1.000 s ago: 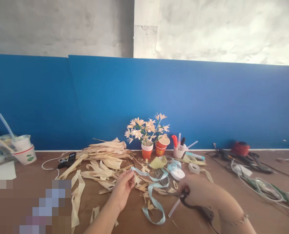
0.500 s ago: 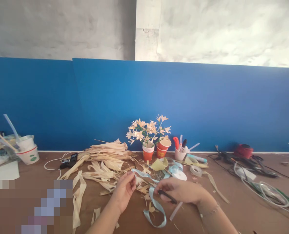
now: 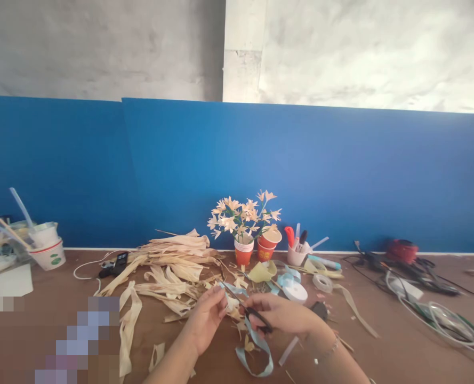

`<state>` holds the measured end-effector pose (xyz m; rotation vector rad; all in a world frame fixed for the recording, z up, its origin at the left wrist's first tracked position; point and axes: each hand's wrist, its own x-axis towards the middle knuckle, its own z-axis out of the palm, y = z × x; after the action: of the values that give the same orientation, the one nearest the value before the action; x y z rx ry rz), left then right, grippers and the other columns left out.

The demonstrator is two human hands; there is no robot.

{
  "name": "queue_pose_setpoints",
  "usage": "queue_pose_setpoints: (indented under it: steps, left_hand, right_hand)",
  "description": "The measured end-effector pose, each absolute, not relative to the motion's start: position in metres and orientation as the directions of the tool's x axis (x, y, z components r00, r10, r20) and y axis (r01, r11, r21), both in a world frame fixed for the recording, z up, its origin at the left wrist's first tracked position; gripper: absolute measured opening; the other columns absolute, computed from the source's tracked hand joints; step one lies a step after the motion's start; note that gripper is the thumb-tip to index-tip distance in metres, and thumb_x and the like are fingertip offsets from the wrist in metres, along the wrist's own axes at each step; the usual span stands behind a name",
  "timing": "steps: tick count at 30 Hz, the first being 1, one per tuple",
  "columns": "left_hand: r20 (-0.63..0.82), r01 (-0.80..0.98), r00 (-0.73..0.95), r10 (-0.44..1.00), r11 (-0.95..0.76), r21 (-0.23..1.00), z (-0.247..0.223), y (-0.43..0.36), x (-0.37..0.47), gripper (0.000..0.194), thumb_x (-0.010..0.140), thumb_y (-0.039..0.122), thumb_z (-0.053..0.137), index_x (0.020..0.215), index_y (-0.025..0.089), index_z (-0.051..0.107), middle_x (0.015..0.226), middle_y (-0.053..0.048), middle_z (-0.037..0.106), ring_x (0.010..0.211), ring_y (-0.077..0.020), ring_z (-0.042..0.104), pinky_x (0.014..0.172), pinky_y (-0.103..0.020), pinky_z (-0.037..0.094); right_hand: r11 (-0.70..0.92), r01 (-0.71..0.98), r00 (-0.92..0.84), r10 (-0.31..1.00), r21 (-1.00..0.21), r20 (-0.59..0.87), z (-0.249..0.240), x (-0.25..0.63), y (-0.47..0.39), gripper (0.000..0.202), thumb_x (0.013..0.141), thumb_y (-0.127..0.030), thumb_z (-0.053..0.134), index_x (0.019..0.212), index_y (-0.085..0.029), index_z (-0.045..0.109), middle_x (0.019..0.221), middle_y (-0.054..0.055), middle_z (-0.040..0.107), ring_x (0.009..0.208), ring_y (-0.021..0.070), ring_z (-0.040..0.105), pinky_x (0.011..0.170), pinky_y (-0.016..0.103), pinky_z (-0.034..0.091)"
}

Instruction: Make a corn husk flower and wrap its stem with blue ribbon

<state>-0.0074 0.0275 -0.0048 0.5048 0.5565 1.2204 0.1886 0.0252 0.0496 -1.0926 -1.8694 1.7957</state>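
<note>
My right hand [image 3: 271, 312] is closed round the black handles of a pair of scissors [image 3: 259, 318], whose blades point up and left toward my left fingertips. My left hand [image 3: 210, 314] pinches the end of a light blue ribbon [image 3: 256, 349] near the blade tips. Part of the ribbon runs behind the scissors, and a loop of it lies on the brown table [image 3: 213, 368]. Dried husk pieces lie beneath and beyond both hands.
A pile of dried husks [image 3: 176, 250] lies at the left. Behind the hands stand pale flowers [image 3: 240, 213] in a stacked paper cup [image 3: 243, 252], a pen cup [image 3: 296, 257] and ribbon rolls [image 3: 295, 292]. Cables [image 3: 440, 320] spread at the right; a white cup [image 3: 48, 256] stands far left.
My right hand has moved left toward my left hand, bringing the scissor blades up to the ribbon near my left fingertips. A dark object now shows beyond my right wrist.
</note>
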Motion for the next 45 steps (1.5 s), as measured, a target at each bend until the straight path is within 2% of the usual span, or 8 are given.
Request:
queue_pose_setpoints:
  steps: [5, 7, 12, 17, 22, 30, 35, 45]
  left_hand:
    - [-0.142, -0.715, 0.249, 0.958, 0.28, 0.641, -0.001, 0.025, -0.008, 0.028, 0.065, 0.019, 0.075, 0.091, 0.016, 0.067, 0.073, 0.001, 0.062, 0.059, -0.0064, 0.054, 0.045, -0.015, 0.035]
    - [-0.138, -0.723, 0.234, 0.962, 0.267, 0.638, 0.0, 0.025, -0.008, 0.023, 0.064, 0.019, 0.075, 0.086, 0.015, 0.067, 0.076, 0.0, 0.064, 0.06, -0.0069, 0.056, 0.047, -0.016, 0.037]
    - [-0.097, -0.764, 0.19, 0.977, 0.209, 0.611, -0.003, 0.027, -0.01, 0.014, 0.062, 0.016, 0.076, 0.073, 0.015, 0.066, 0.072, 0.001, 0.066, 0.065, -0.0103, 0.059, 0.063, -0.022, 0.046]
    - [-0.092, -0.727, 0.175, 0.98, 0.192, 0.659, -0.004, 0.029, -0.011, 0.014, 0.062, 0.016, 0.075, 0.073, 0.014, 0.067, 0.077, -0.003, 0.068, 0.068, -0.0129, 0.06, 0.064, -0.023, 0.045]
    - [-0.045, -0.698, 0.185, 0.982, 0.163, 0.698, 0.002, 0.029, -0.011, 0.014, 0.061, 0.018, 0.076, 0.071, 0.014, 0.067, 0.074, -0.003, 0.067, 0.069, -0.0134, 0.059, 0.065, -0.024, 0.043]
    - [-0.008, -0.682, 0.208, 0.978, 0.151, 0.716, 0.001, 0.03, -0.012, 0.016, 0.062, 0.022, 0.077, 0.072, 0.015, 0.067, 0.073, -0.003, 0.065, 0.068, -0.0141, 0.058, 0.067, -0.025, 0.041]
    - [0.004, -0.686, 0.238, 0.971, 0.165, 0.708, 0.001, 0.029, -0.013, 0.014, 0.063, 0.02, 0.076, 0.073, 0.015, 0.067, 0.07, -0.002, 0.064, 0.068, -0.0133, 0.056, 0.069, -0.025, 0.041]
    - [-0.042, -0.699, 0.261, 0.964, 0.219, 0.681, 0.002, 0.026, -0.015, 0.019, 0.061, 0.02, 0.078, 0.077, 0.014, 0.069, 0.072, -0.002, 0.064, 0.07, -0.0124, 0.058, 0.068, -0.022, 0.043]
  right_hand:
    - [-0.061, 0.21, -0.674, 0.714, -0.976, -0.19, 0.037, 0.174, 0.026, 0.037, 0.072, -0.046, 0.066, 0.092, -0.016, 0.056, 0.07, -0.003, 0.057, 0.055, 0.0085, 0.056, 0.05, 0.019, 0.036]
    - [-0.056, 0.179, -0.68, 0.714, -0.982, -0.165, 0.031, 0.169, 0.027, 0.038, 0.071, -0.045, 0.066, 0.093, -0.016, 0.055, 0.068, -0.003, 0.058, 0.055, 0.0088, 0.056, 0.049, 0.019, 0.035]
    - [-0.02, 0.137, -0.665, 0.74, -0.99, -0.106, 0.018, 0.161, 0.029, 0.033, 0.074, -0.041, 0.065, 0.095, -0.017, 0.056, 0.069, -0.003, 0.055, 0.056, 0.008, 0.055, 0.053, 0.02, 0.039]
    - [0.009, 0.089, -0.596, 0.802, -0.996, -0.046, 0.018, 0.154, 0.027, 0.03, 0.07, -0.034, 0.068, 0.092, -0.016, 0.057, 0.066, -0.004, 0.053, 0.055, 0.0074, 0.049, 0.052, 0.02, 0.037]
    - [0.201, 0.203, -0.512, 0.856, -0.958, 0.072, 0.021, 0.151, 0.022, 0.024, 0.073, -0.027, 0.063, 0.095, -0.017, 0.059, 0.069, -0.003, 0.055, 0.063, 0.0104, 0.048, 0.059, 0.022, 0.039]
    - [0.499, 0.462, -0.438, 0.847, -0.733, 0.3, 0.022, 0.148, 0.021, 0.029, 0.072, -0.019, 0.057, 0.101, -0.018, 0.06, 0.076, -0.001, 0.056, 0.067, 0.0135, 0.048, 0.062, 0.025, 0.039]
    - [0.563, 0.485, -0.461, 0.815, -0.669, 0.351, 0.026, 0.149, 0.018, 0.03, 0.072, -0.019, 0.058, 0.102, -0.019, 0.058, 0.083, 0.002, 0.057, 0.07, 0.0145, 0.05, 0.065, 0.026, 0.04]
    - [0.604, 0.521, -0.486, 0.791, -0.604, 0.372, 0.024, 0.151, 0.017, 0.032, 0.07, -0.015, 0.056, 0.101, -0.02, 0.058, 0.08, 0.0, 0.054, 0.068, 0.0136, 0.047, 0.062, 0.024, 0.036]
